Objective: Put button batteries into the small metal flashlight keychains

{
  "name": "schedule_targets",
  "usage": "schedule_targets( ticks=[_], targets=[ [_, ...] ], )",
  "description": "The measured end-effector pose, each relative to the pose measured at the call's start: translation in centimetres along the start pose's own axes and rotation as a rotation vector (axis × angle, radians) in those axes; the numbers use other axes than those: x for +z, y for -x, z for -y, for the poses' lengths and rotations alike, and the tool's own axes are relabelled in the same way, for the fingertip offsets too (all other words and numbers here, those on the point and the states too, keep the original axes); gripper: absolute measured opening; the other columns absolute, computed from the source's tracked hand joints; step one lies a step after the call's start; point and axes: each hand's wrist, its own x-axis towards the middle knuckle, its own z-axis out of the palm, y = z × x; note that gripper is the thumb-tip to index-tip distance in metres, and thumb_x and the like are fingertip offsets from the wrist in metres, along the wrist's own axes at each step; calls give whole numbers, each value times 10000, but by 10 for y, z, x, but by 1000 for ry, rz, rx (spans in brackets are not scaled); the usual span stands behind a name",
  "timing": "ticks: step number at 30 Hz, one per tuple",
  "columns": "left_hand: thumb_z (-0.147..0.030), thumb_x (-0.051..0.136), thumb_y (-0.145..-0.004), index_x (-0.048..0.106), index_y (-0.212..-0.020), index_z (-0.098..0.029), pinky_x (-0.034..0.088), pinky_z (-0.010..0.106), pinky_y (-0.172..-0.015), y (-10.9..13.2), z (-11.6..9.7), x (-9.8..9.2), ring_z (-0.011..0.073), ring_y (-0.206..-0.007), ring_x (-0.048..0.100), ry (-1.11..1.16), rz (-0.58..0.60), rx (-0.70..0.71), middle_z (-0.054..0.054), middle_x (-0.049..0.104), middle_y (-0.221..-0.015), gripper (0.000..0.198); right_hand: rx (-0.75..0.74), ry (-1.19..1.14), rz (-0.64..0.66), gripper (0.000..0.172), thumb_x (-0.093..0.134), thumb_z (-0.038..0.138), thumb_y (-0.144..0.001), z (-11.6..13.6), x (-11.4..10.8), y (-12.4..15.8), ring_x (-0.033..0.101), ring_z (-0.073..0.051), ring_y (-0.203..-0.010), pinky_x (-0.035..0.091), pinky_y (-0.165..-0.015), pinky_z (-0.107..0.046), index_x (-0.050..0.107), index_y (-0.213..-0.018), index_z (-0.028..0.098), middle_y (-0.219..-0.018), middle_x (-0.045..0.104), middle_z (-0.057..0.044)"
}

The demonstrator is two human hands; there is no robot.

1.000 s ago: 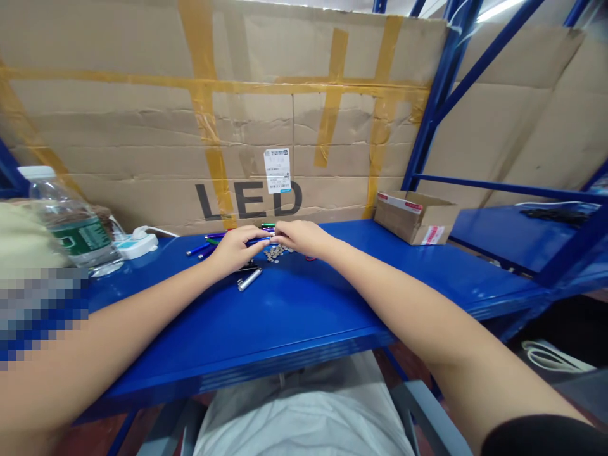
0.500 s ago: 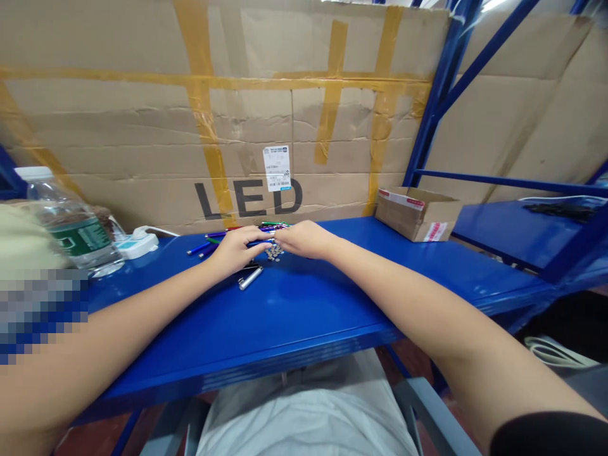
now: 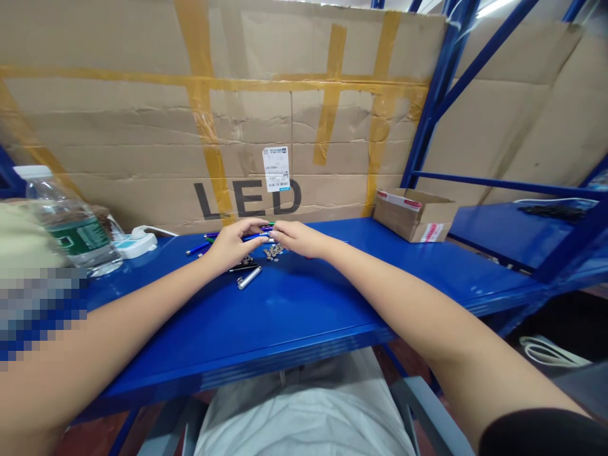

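Observation:
My left hand (image 3: 232, 244) and my right hand (image 3: 297, 239) meet above the blue shelf, both fingers closed on a slim blue pen-shaped tube (image 3: 256, 237). My right fingertips pinch its end. Below them lies a small pile of silver button cells (image 3: 273, 252). Just in front of my left hand rest a silver metal tube (image 3: 249, 277) and a dark slim tube (image 3: 242, 268). Several loose blue and purple pen-shaped tubes (image 3: 197, 248) lie behind and left of my left hand, partly hidden by it.
The blue metal shelf (image 3: 237, 329) runs across in front of me. On it stand a plastic water bottle (image 3: 66, 221), a white power strip (image 3: 135, 245) and a small cardboard box (image 3: 413, 215). Taped cardboard printed LED (image 3: 247, 198) forms the back wall.
My left hand has shifted slightly up and to the left, and my hands sit a little further apart. The blue tube stays between them.

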Motion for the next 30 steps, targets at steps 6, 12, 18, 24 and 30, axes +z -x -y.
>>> schedule_targets(
  ticks=[6,12,18,24,30],
  targets=[
    [-535,678,-750,682,-953,-172,537,356,-846,1,0,1,228,-910,674,14,7,-65,78,729,-990,416,-39,508,13,224,376,329,-975,0,-5,3,571,-178,-719,299,-599,-266,548,-928,193,-862,668,-70],
    [-536,588,-825,703,-900,-189,521,326,-793,1,5,-6,208,-851,669,-192,49,168,73,732,-906,373,52,-262,118,333,245,297,-994,0,11,-1,435,-109,-503,331,-515,-225,414,-722,206,-551,471,28],
    [-527,592,-820,704,-899,-191,519,316,-778,0,6,-6,203,-835,668,-197,44,153,67,735,-898,363,137,-466,233,383,149,346,-1010,-4,18,-3,342,-106,-431,314,-465,-226,382,-734,218,-507,392,56],
    [-562,660,-750,695,-905,-178,533,334,-809,1,0,2,225,-883,674,-16,9,-76,66,738,-940,415,-76,405,-54,272,346,374,-986,-5,3,3,577,-186,-767,324,-619,-266,536,-986,179,-929,658,-82],
    [-526,647,-788,696,-918,-188,528,338,-821,3,-1,3,224,-900,672,-39,1,-24,64,730,-954,366,-108,330,-37,161,409,262,-948,-6,4,3,553,-163,-726,314,-611,-258,539,-891,186,-846,643,-52]
  ],
)
